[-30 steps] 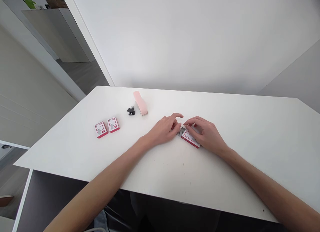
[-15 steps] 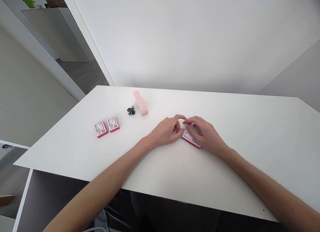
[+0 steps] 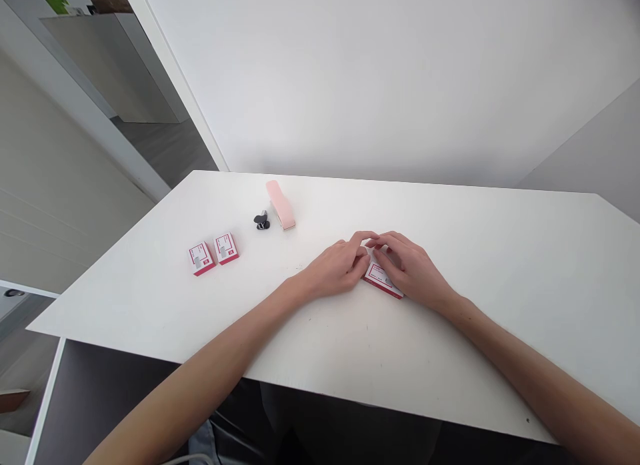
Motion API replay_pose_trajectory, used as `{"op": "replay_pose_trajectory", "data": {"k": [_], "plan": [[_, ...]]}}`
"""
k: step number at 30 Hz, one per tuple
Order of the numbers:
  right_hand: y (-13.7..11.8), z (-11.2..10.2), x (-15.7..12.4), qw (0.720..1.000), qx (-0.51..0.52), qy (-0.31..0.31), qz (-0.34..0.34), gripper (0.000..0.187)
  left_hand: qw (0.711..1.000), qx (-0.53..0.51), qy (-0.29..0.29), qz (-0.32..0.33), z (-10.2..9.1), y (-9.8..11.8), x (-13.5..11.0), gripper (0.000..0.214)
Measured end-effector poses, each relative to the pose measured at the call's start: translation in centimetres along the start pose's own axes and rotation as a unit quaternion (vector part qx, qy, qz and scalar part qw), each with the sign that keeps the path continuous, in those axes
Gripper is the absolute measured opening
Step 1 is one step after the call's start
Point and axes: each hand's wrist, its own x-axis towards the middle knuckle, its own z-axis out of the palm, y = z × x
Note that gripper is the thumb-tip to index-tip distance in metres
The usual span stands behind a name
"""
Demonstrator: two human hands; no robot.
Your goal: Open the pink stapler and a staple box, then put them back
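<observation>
A small red-and-white staple box (image 3: 381, 281) lies on the white table (image 3: 450, 318) near its middle. My right hand (image 3: 413, 268) rests over the box's right side with its fingers curled onto the top. My left hand (image 3: 340, 268) presses against the box's left end, fingers bent and meeting the right hand's fingertips. Most of the box's far part is hidden under the fingers.
Two more red-and-white staple boxes (image 3: 214, 253) sit side by side at the left of the table. Behind them lie a pink stapler (image 3: 281, 205) and a small black clip-like object (image 3: 261, 221). A white wall stands behind the table; the table's left edge drops to the floor.
My left hand has slid right against the box's end, and the grey inner part that showed at the left is now covered. The right hand stayed on the box.
</observation>
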Motion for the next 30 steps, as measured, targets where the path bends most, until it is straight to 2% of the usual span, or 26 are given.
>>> {"op": "replay_pose_trajectory", "data": {"k": [5, 8, 11, 15, 18, 21, 25, 30], "plan": [[-0.4, -0.2, 0.2, 0.998, 0.029, 0.012, 0.047, 0.023, 1.0, 0.002, 0.014, -0.025, 0.1, 0.0, 0.0, 0.038], [-0.5, -0.4, 0.4, 0.992, 0.062, 0.051, 0.099, 0.024, 0.999, 0.012, 0.029, -0.026, 0.1, -0.2, 0.1, 0.029], [-0.3, -0.5, 0.5, 0.983, 0.095, 0.095, 0.128, 0.023, 0.998, 0.048, 0.041, 0.006, 0.1, -0.4, 0.1, 0.028], [0.1, -0.6, 0.6, 0.976, 0.117, 0.111, 0.147, 0.022, 0.994, 0.097, 0.032, 0.051, 0.2, -0.9, 0.0, 0.053], [0.3, -0.6, 0.6, 0.976, 0.121, 0.107, 0.145, 0.023, 0.99, 0.12, 0.027, 0.067, 0.4, -1.1, 0.0, 0.043], [0.2, -0.6, 0.5, 0.977, 0.119, 0.104, 0.146, 0.024, 0.987, 0.132, 0.05, 0.076, 0.2, -1.2, -0.4, 0.036], [0.1, -0.6, 0.3, 0.979, 0.106, 0.096, 0.146, 0.023, 0.977, 0.167, 0.104, 0.077, -1.5, -1.6, -2.5, 0.037], [0.1, -0.5, 0.0, 0.982, 0.1, 0.073, 0.144, 0.021, 0.954, 0.242, 0.175, 0.012, -6.4, -2.6, -8.0, 0.036]]}}
